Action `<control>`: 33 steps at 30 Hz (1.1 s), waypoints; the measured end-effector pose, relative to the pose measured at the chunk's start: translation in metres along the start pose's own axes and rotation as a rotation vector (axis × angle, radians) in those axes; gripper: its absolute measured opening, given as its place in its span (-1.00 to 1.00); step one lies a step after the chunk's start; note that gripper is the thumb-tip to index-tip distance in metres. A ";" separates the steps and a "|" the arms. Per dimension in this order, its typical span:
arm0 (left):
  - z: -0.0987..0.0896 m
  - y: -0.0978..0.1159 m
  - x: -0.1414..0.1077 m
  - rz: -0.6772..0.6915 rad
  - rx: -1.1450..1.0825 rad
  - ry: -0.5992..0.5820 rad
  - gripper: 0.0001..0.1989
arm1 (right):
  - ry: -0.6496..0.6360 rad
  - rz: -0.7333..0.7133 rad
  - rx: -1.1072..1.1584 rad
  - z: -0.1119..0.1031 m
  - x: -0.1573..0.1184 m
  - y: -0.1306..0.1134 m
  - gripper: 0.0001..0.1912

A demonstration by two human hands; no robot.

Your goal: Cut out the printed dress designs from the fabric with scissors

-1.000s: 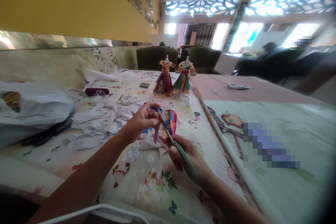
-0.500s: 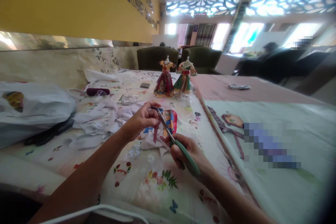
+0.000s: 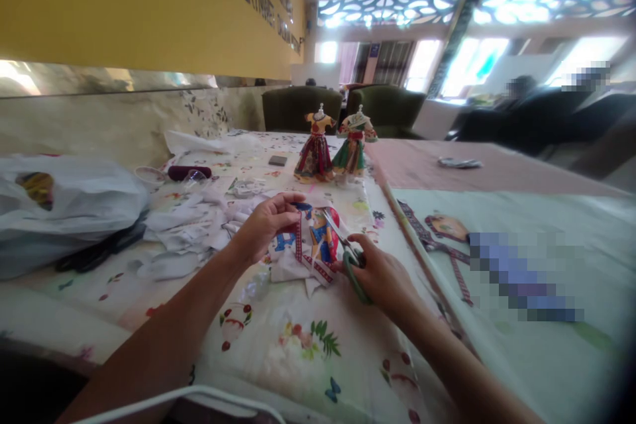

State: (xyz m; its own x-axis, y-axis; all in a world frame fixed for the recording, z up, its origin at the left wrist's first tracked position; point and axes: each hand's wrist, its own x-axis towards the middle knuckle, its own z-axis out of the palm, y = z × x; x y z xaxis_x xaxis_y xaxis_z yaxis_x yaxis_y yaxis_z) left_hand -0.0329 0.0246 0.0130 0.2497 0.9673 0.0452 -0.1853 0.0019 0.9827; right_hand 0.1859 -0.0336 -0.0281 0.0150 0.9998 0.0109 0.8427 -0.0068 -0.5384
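Left hand (image 3: pixel 268 222) apparently pinching trim (image 3: pixel 299 238), right hand (image 3: pixel 382 271) curled round scissors (image 3: pixel 344 240)

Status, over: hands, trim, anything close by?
Left hand pinching red patterned trim. Right hand on green-handled scissors, blades off the trim. White scraps heaped left of left hand.

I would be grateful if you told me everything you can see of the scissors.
The scissors have green, plastic-looking handles and slim grey blades that look like metal. The right hand holds them by the handles, over the floral tablecloth. The blades point forward and to the left, overlapping the multicoloured patterned fabric in this view; whether they touch it, I cannot tell.
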 end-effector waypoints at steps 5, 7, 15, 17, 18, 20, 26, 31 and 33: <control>0.005 0.000 -0.003 0.029 0.016 0.055 -0.66 | -0.002 -0.022 -0.332 -0.003 0.001 0.005 -0.68; 0.009 0.001 -0.006 0.049 0.018 0.066 -0.68 | 0.019 -0.042 -0.375 -0.005 -0.001 0.004 -0.72; 0.029 -0.005 -0.019 -0.036 -0.107 0.108 -0.74 | -0.226 -0.318 0.937 0.013 -0.009 -0.003 -0.60; 0.032 -0.009 -0.019 -0.052 -0.147 0.123 -0.75 | -0.432 -0.223 1.157 0.021 -0.011 -0.006 -0.66; 0.032 -0.011 -0.018 -0.048 -0.160 0.137 -0.76 | -0.479 -0.160 1.209 0.023 -0.013 -0.007 -0.68; 0.030 -0.014 -0.015 -0.019 -0.173 0.173 -0.78 | -0.493 -0.041 1.257 0.025 -0.013 -0.009 -0.65; 0.026 -0.019 -0.008 -0.001 -0.181 0.235 -0.80 | -0.506 0.054 1.266 0.021 -0.011 -0.008 -0.58; 0.029 -0.020 -0.009 -0.068 -0.223 0.245 -0.79 | -0.508 0.074 1.256 0.023 -0.010 -0.007 -0.56; 0.031 -0.020 -0.011 -0.065 -0.226 0.240 -0.78 | -0.446 0.052 1.240 0.022 -0.011 -0.008 -0.59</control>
State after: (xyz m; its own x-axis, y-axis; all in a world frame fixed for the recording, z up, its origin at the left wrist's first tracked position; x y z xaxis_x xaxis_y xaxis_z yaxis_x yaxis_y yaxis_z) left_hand -0.0026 0.0061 -0.0018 0.0420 0.9954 -0.0864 -0.3889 0.0959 0.9163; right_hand 0.1676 -0.0436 -0.0426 -0.3462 0.9204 -0.1816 -0.2062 -0.2635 -0.9424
